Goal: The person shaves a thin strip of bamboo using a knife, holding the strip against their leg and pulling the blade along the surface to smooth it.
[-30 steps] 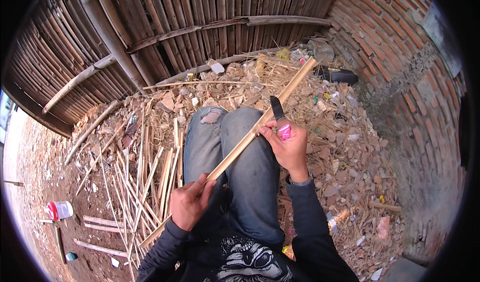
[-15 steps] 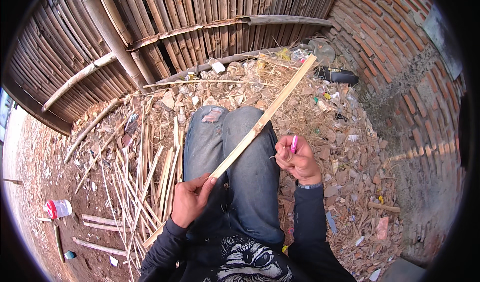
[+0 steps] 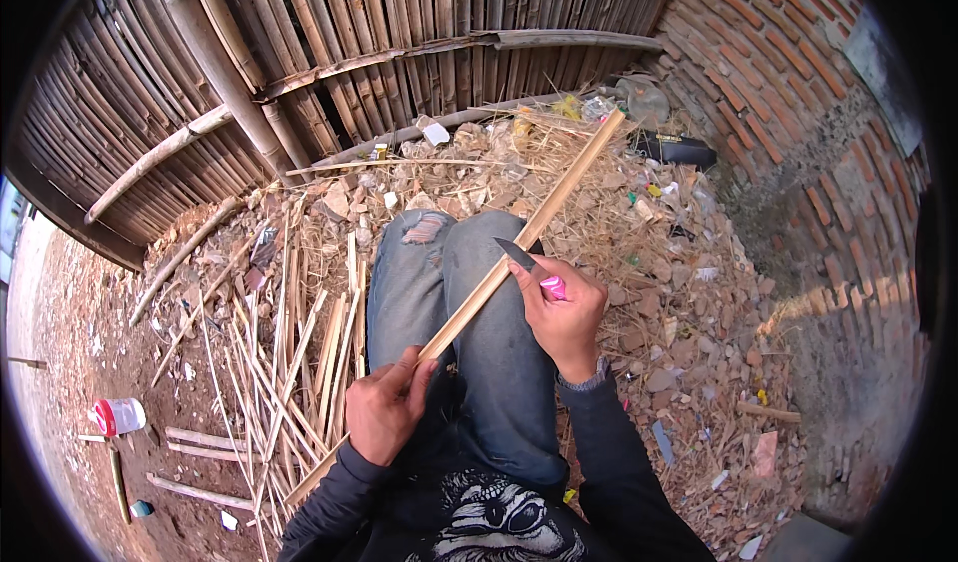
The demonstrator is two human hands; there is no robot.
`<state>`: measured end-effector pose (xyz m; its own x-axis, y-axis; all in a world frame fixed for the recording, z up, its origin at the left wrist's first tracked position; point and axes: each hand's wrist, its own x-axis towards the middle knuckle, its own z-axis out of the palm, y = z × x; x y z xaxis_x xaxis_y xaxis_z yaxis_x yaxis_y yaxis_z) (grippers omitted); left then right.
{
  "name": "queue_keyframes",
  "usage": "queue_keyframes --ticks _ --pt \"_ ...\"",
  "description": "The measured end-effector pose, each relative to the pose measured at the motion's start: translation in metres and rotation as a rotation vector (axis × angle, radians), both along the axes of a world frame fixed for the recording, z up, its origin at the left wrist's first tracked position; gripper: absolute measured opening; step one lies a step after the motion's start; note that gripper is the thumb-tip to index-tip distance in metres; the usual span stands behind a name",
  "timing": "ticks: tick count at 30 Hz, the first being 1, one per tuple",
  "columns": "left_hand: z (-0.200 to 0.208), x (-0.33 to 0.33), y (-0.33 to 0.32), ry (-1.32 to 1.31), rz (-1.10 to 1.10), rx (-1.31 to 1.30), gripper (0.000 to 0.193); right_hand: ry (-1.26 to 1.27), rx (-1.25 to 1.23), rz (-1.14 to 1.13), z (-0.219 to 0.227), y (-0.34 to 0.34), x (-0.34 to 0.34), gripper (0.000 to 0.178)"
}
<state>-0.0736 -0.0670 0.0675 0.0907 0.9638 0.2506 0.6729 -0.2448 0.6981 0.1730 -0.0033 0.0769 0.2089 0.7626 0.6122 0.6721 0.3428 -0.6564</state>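
Note:
A long, pale split bamboo strip [image 3: 571, 185] slants across my jeans, from beside my left forearm up to the far right. My left hand [image 3: 387, 408] is closed round its lower part, thumb on top. In my right hand [image 3: 565, 314] is a knife [image 3: 515, 254] with a dark pointed blade and a pink handle, mostly hidden by my fingers. The blade lies at the strip near its middle, over my right knee; whether its edge cuts into the bamboo I cannot tell.
Several split bamboo strips [image 3: 289, 382] lie heaped left of my legs. A white tub with a red lid [image 3: 120, 416] stands farther left. Rubble and straw cover the ground up to the bamboo fence [image 3: 399, 13] and brick wall [image 3: 788, 73]. A black object [image 3: 675, 150] lies beside the wall.
My right hand has moved left and turned, bringing the knife blade into view against the bamboo strip. The strip has shifted slightly; my left hand keeps its hold.

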Motion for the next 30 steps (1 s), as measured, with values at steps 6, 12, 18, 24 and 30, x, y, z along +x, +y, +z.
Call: queue_keyframes --ticks 6,12,18,24,30 --pt "-0.001 -0.004 0.004 -0.056 -0.014 -0.105 0.030 0.228 -0.122 0.053 -0.009 0.012 0.004 0.016" --pt "-0.023 -0.009 0.017 -0.318 -0.090 -0.265 0.035 0.826 -0.350 0.354 -0.016 0.019 0.021 0.018" --pt "-0.016 -0.023 0.042 -0.582 -0.290 -0.799 0.034 1.214 -0.444 0.643 -0.019 0.023 0.037 0.012" --pt "0.003 -0.014 0.029 -0.334 -0.225 -0.460 0.036 0.273 -0.127 0.126 0.000 0.007 0.026 0.025" --pt "0.011 -0.004 0.018 -0.302 -0.154 -0.434 0.031 -0.048 -0.191 0.157 0.012 -0.018 0.021 0.031"
